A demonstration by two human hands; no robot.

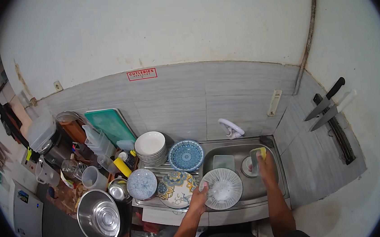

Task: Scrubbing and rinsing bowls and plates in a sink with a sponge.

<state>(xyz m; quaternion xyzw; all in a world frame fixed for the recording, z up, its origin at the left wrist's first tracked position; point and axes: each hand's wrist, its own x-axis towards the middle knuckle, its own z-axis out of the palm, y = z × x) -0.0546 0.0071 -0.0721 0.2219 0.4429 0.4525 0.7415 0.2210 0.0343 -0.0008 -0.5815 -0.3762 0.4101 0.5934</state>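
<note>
My left hand (197, 199) grips the left rim of a plate with dark radiating lines (223, 197), tilted over the sink's front edge. White suds lie across its middle. Above the right part of the sink basin, my right hand (266, 170) holds a yellow sponge (263, 152). A greyish-green, partly see-through surface sits beside the sponge; I cannot tell whether it belongs to it. Below that hand is a small round white dish (247, 166), partly hidden. A clear rectangular container (223, 161) lies in the basin behind the striped plate.
Left of the basin stand a blue patterned bowl (186, 155), a floral plate (179, 190), a blue-speckled plate (142, 184) and stacked white plates (150, 145). A faucet (231, 128) rises behind. Further left is a steel pot (98, 217). Two knives (325, 101) hang on the right wall.
</note>
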